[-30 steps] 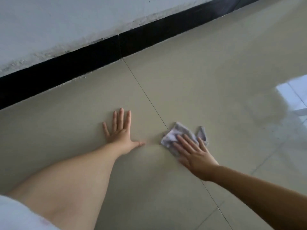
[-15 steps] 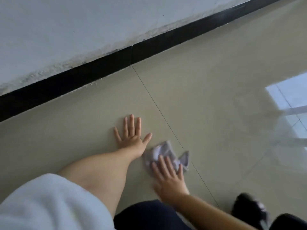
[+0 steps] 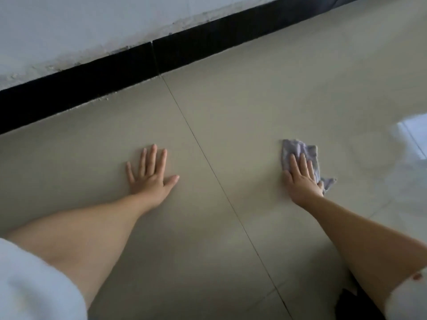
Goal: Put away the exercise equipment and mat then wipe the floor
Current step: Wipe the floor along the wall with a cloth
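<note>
**Wiping the floor with a cloth**

The right hand (image 3: 302,179) lies flat on the cloth (image 3: 298,151), fingers straight, pressing it onto the floor (image 3: 231,112). The cloth is to the right of the floor line (image 3: 208,162). The left hand (image 3: 150,174) rests flat and spread, left of that line. To wipe well, push down evenly and slide in long rows.

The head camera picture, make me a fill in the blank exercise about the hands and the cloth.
1. The right hand presses a ____ against the floor.
2. The left hand lies flat with its fingers ____.
3. The grout line runs ____ the two hands.
4. The skirting under the wall is ____.

Missing: cloth; spread; between; black
</note>
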A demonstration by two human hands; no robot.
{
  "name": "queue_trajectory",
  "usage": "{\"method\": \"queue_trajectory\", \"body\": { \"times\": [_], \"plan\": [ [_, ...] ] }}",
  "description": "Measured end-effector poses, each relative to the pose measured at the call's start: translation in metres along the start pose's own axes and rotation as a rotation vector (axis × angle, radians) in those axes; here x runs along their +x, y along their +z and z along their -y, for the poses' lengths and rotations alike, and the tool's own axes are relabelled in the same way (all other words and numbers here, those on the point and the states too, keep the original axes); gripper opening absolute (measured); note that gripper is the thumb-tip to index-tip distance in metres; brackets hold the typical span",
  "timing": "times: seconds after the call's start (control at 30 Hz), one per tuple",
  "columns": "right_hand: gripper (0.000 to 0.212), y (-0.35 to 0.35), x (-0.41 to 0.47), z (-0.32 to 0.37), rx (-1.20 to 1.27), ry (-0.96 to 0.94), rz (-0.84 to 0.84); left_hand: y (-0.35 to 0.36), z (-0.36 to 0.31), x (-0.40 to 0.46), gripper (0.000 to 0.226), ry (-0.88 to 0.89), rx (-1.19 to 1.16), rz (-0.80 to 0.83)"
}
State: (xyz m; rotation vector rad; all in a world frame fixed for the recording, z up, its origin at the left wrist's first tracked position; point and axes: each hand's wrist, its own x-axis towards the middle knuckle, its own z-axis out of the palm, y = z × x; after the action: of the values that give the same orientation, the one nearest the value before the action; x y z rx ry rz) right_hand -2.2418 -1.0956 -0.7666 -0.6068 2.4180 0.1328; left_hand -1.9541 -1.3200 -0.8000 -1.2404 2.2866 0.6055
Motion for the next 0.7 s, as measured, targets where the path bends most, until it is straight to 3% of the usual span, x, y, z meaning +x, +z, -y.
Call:
{"method": "queue_trajectory", "body": {
  "times": [0.07,0.13,0.23,0.3,0.37,0.43,0.5,0.57,0.63,0.7],
  "plan": [
    [0.057,0.020,-0.015,0.009,0.012,0.011,-0.079,0.003,-0.001,-0.004,0.077,-0.006,-0.002,-0.086],
    [0.058,0.064,-0.058,0.022,-0.084,-0.118,-0.105,0.006,-0.009,-0.012,0.076,-0.046,-0.012,-0.192],
    [0.059,0.127,-0.149,0.028,-0.245,-0.597,-0.044,0.014,-0.043,-0.040,0.074,-0.160,-0.100,-0.305],
    [0.055,0.137,-0.166,0.007,-0.418,-0.928,0.085,0.027,-0.080,-0.056,0.074,-0.135,-0.122,-0.233],
    [0.052,0.114,-0.132,-0.021,-0.565,-1.093,0.095,0.038,-0.111,-0.060,0.073,-0.128,-0.134,-0.149],
    [0.057,0.074,-0.083,-0.049,-0.548,-0.958,0.004,0.041,-0.132,-0.057,0.072,-0.131,-0.135,-0.089],
    [0.061,0.032,-0.029,-0.080,-0.322,-0.556,-0.096,0.040,-0.143,-0.052,0.073,-0.089,-0.105,-0.029],
    [0.060,-0.006,0.012,-0.096,-0.082,-0.139,0.030,0.037,-0.147,-0.050,0.077,-0.060,-0.091,0.028],
    [0.060,-0.024,0.025,-0.087,0.025,-0.019,0.079,0.037,-0.146,-0.049,0.084,-0.060,-0.074,0.069],
    [0.058,-0.015,0.007,-0.062,0.011,-0.039,0.084,0.040,-0.145,-0.048,0.090,-0.061,-0.042,0.081]
  ]
}}
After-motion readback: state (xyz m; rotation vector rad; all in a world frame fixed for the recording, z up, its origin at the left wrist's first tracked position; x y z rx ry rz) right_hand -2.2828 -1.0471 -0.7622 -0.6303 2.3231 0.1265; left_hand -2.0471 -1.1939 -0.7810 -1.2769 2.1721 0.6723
